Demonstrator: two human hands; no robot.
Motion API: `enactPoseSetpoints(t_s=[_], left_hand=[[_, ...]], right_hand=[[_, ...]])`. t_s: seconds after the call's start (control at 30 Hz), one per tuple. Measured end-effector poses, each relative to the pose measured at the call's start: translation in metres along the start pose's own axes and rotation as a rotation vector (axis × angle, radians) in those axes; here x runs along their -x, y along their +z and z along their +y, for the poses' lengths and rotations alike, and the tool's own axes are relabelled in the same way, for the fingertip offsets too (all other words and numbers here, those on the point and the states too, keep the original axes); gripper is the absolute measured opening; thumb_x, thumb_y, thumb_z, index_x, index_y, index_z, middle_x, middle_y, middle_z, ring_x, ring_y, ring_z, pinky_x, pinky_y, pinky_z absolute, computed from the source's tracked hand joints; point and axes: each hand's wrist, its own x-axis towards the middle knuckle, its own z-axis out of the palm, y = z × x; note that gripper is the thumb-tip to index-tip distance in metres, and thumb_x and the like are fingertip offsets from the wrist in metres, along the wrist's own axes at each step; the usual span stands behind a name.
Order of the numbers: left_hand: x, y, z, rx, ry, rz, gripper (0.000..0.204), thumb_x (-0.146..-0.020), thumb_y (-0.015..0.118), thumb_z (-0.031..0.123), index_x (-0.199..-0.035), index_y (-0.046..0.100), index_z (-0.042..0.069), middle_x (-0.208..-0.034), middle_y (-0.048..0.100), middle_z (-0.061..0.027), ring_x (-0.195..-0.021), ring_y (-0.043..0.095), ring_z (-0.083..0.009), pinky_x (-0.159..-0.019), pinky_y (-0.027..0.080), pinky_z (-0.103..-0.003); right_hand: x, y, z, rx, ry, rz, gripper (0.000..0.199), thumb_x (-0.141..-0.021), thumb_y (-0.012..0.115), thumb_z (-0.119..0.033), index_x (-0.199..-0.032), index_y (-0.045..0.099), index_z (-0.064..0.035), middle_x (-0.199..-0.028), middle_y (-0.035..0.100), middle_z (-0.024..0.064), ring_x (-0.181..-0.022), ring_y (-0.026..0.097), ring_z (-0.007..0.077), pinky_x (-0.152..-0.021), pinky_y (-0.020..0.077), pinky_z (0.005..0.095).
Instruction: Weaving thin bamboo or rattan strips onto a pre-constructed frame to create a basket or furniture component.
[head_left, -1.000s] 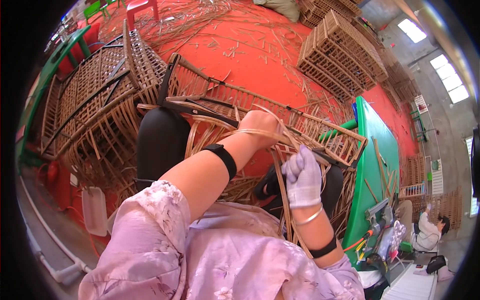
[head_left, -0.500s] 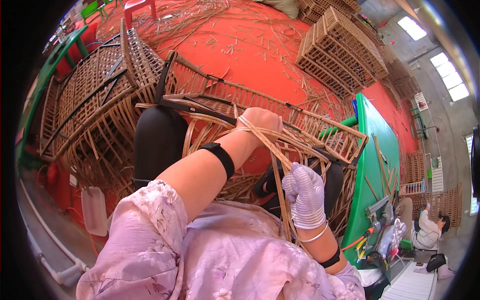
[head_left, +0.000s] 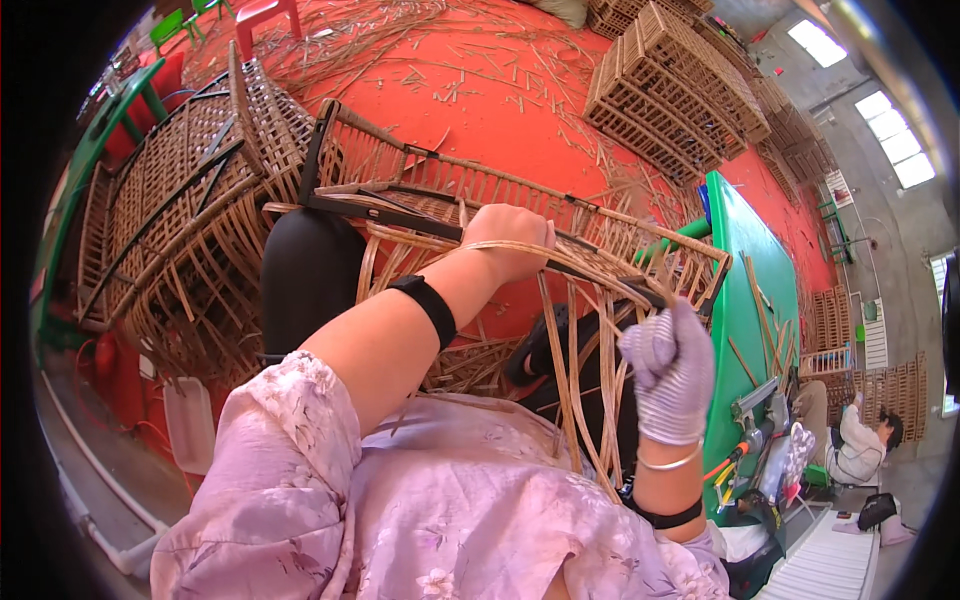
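Note:
A half-woven rattan piece (head_left: 480, 180) with black frame bars (head_left: 385, 212) rests across my knees. Bare and closed, my left hand (head_left: 508, 240) wraps the front black bar near its middle, its fingertips hidden on the far side. A pale rattan strip (head_left: 575, 262) lies over that wrist and runs right along the bar. My right hand (head_left: 672, 365), in a striped white glove, is closed in a fist on a rattan strip by the frame's right end; the strip is blurred at the fingers. Several loose strips (head_left: 578, 385) hang down between the hands to my lap.
A large woven basket body (head_left: 190, 210) stands at the left. On the right is a green table (head_left: 745, 290) with strips and tools on it. Stacked rattan crates (head_left: 680, 95) stand farther back on the red floor (head_left: 480, 85), which has scattered offcuts. Another person (head_left: 860, 445) sits far right.
My right hand has moved right and slightly up, drawing the strip across the left wrist flatter along the bar. My left hand stays at the bar. The hanging strips have shifted right.

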Motion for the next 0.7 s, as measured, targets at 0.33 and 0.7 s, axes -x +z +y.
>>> enactPoseSetpoints(t_s=[0.33, 0.7], left_hand=[[0.0, 0.006, 0.004, 0.014, -0.014, 0.02, 0.049, -0.097, 0.038, 0.033, -0.069, 0.066, 0.005, -0.068, 0.067, -0.0141, -0.068, 0.067, -0.0322, -0.065, 0.054, -0.045], [-0.002, 0.004, 0.004, 0.014, -0.018, -0.018, 0.046, -0.097, 0.039, 0.034, -0.073, 0.068, 0.006, -0.07, 0.068, -0.0133, -0.067, 0.067, -0.031, -0.066, 0.055, -0.044]], right_hand=[[-0.013, -0.026, 0.042, 1.594, -0.259, -0.524, 0.033, -0.091, 0.05, -0.016, -0.123, 0.056, -0.017, -0.102, 0.065, 0.0156, -0.08, 0.065, 0.0364, -0.068, 0.0532, 0.0467], [-0.057, -0.008, 0.074, 1.502, -0.788, -0.501, 0.034, -0.08, 0.07, -0.022, -0.11, 0.064, -0.0061, -0.096, 0.063, 0.0127, -0.082, 0.064, 0.0323, -0.071, 0.0521, 0.0417]])
